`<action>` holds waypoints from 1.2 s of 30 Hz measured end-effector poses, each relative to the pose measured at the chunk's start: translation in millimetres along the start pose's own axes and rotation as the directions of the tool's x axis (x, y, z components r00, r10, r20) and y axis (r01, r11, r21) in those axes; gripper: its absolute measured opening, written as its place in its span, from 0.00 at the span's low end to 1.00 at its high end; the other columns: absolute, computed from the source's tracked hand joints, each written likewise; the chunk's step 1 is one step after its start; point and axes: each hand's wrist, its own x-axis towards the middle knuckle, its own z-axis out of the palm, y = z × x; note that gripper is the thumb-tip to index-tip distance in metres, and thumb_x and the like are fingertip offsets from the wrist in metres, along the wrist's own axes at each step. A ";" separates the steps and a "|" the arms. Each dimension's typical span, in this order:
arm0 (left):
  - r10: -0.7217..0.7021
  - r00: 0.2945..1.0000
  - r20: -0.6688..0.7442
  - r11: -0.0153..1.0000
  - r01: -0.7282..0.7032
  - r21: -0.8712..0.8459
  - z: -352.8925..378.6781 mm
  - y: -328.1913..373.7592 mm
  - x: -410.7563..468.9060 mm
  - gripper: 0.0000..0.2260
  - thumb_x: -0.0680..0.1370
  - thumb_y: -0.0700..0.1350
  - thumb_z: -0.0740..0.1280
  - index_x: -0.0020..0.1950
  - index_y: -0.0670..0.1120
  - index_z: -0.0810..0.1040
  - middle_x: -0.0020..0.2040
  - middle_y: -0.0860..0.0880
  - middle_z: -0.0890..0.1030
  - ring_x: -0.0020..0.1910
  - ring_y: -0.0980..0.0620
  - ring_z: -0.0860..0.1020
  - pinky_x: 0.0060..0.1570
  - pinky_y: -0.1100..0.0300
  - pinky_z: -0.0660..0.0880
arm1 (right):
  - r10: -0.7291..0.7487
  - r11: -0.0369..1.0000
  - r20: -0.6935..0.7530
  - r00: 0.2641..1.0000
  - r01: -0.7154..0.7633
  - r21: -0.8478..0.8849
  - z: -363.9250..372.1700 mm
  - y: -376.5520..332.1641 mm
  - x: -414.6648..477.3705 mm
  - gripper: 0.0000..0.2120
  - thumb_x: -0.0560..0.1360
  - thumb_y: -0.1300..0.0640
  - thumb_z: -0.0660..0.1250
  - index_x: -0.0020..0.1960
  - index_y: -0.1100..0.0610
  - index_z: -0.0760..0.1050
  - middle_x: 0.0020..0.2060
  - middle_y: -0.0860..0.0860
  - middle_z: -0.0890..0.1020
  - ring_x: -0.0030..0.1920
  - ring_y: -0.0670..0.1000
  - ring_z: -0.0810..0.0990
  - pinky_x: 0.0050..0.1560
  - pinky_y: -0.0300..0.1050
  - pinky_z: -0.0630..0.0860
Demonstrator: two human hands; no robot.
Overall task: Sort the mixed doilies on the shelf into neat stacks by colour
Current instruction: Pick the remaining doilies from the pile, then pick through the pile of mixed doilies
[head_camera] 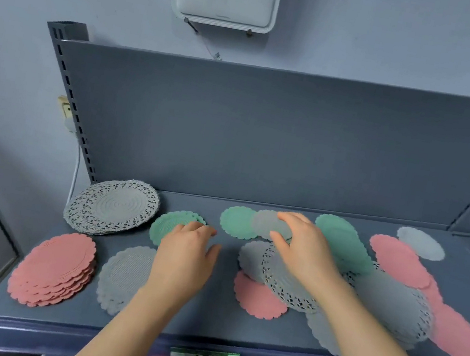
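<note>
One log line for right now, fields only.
left hand: touches green stack | right hand: pinches small grey doily | mixed pile: unsorted, right side of shelf

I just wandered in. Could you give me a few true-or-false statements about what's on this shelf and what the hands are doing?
1. A pink stack lies at the front left of the shelf. True.
2. The right hand pinches a pink doily. False: it pinches a small grey doily.
3. The left hand touches the green stack. True.
4. The doilies on the right are already sorted. False: in the mixed pile, pink, green and grey ones overlap.
</note>
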 end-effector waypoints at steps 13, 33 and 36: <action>0.036 0.947 0.320 0.997 -0.010 -0.082 116.3 156.8 80.6 0.20 0.75 0.56 0.65 0.62 0.46 0.75 0.59 0.45 0.77 0.57 0.44 0.75 0.54 0.54 0.74 | 0.281 0.960 0.123 0.952 -0.277 -0.052 -68.4 180.2 17.0 0.18 0.74 0.46 0.64 0.63 0.45 0.73 0.60 0.44 0.80 0.60 0.50 0.78 0.60 0.47 0.74; -0.353 0.929 0.113 0.882 0.371 -0.289 124.7 163.9 100.8 0.15 0.72 0.41 0.71 0.47 0.42 0.65 0.37 0.52 0.71 0.37 0.49 0.70 0.28 0.62 0.62 | 0.081 0.994 0.401 0.913 -0.102 0.032 -45.2 204.3 89.6 0.32 0.71 0.44 0.69 0.72 0.54 0.65 0.68 0.52 0.68 0.69 0.54 0.64 0.68 0.50 0.66; -0.394 0.916 0.075 0.862 0.396 -0.315 120.0 158.4 94.5 0.15 0.72 0.41 0.71 0.47 0.42 0.65 0.37 0.51 0.71 0.35 0.51 0.69 0.28 0.62 0.62 | 0.034 0.999 0.466 0.884 -0.043 0.011 -41.2 200.2 86.8 0.34 0.67 0.42 0.73 0.68 0.53 0.69 0.64 0.51 0.67 0.68 0.52 0.63 0.68 0.51 0.66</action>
